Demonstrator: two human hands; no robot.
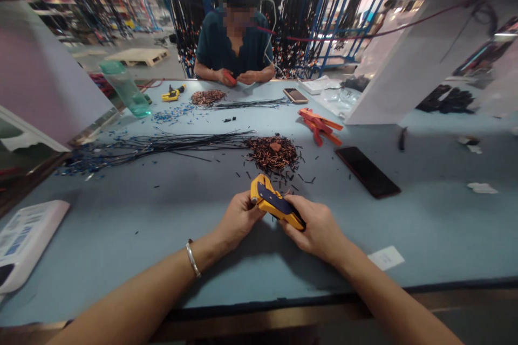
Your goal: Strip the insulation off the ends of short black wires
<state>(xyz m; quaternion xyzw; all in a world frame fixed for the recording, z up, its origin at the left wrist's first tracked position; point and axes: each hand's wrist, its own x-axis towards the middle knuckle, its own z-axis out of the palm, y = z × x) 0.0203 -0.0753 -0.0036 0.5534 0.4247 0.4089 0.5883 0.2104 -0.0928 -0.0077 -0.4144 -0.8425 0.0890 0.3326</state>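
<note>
My right hand [313, 223] is wrapped round the handles of a yellow and dark blue wire stripper [275, 202], held just above the table. Close by the tool's head, my left hand [240, 218] has its fingers pinched together; whatever they hold is hidden behind the tool. Just beyond the stripper lies a heap of small copper-coloured and black pieces [273, 153], with short black bits scattered round it. A bundle of black wires [182, 144] stretches left from that heap, with blue ends at its far left.
Red-orange pliers [319, 125] and a black phone [367, 171] lie to the right. A white device [30, 240] sits at the left edge, with a green bottle [127, 89] farther back. Across the table, a person [234, 43] holds a red tool. White partitions stand at both sides.
</note>
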